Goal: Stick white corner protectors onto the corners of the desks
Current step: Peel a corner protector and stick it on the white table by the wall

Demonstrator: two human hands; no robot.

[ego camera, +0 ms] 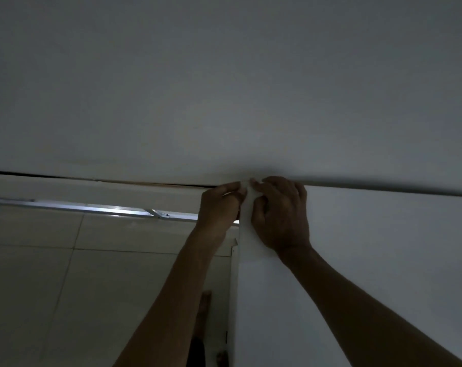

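We see the smooth white flat desk nearest. At its far corner, the left hand and right hand pinch with curled fingers the small white corner protector against the wall.

Location: dim indoor room, type undetermined.
Indicators: a plain white wall, large pale floor tiles, a white table set against the wall, and a metal rail along the wall's base.
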